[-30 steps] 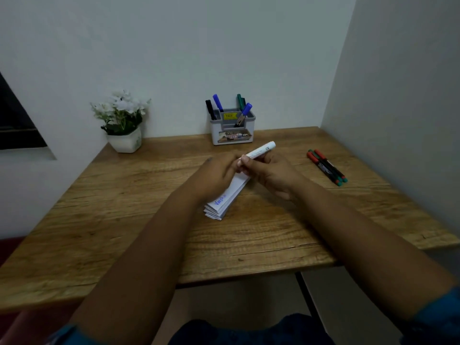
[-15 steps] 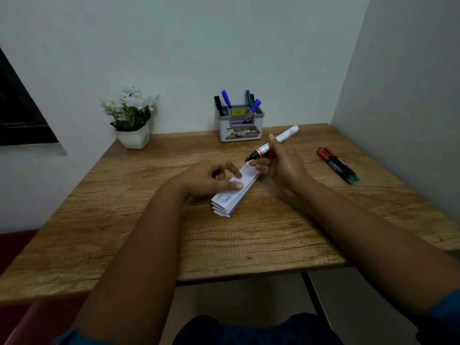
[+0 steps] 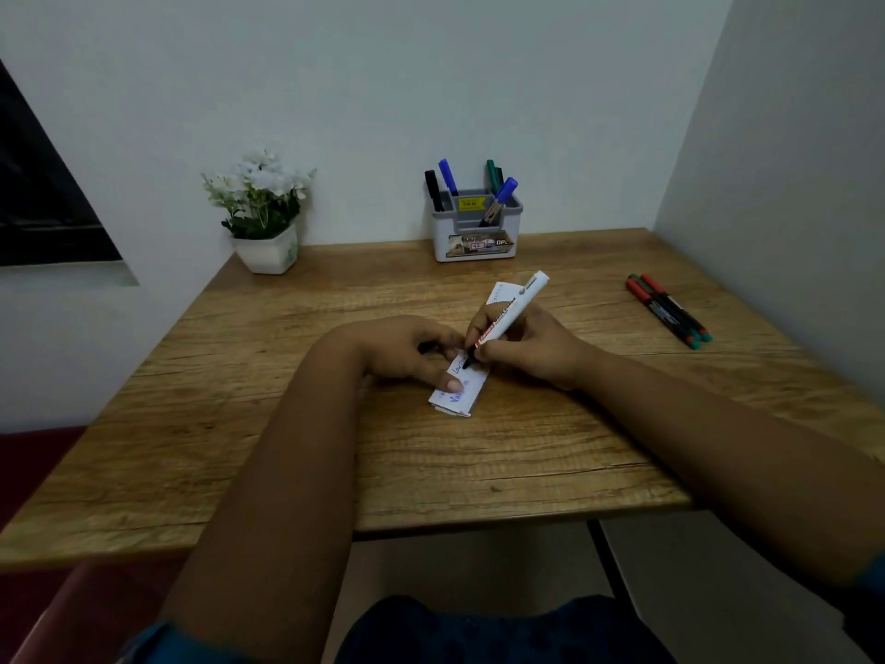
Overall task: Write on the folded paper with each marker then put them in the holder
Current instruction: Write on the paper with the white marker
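We see the white marker (image 3: 510, 316) in the right hand (image 3: 527, 345), fingers pinching the barrel near the tip. Its long axis runs 7 to 1 o'clock, dark tip down at 7 and touching the folded paper (image 3: 467, 376), tail end up toward 1. Red band and dark print on the barrel, too blurred to read.

Folded paper lies flat at surface (image 3: 287, 448) centre, long axis also roughly 7 to 1 o'clock, far end showing past the right hand. Blue handwriting on the near part, starts "Va", rest unreadable. Left hand (image 3: 407, 349) rests on the paper, one fingertip pressing its near end, other fingers curled; something dark sits between them, we cannot tell what.

Holder (image 3: 476, 230) at 12 o'clock by the wall, grey-white, divided into compartments. Left compartment: a black and a blue marker upright. Right side: a green marker upright, a blue-capped one leaning. Yellow sticker inside, unreadable; front label shows "DP", rest blurred.

Two thin markers (image 3: 668, 311) lie side by side at 2 o'clock, well apart from the paper, red caps away, green ends near. White flower pot (image 3: 266, 251) at 10 o'clock.
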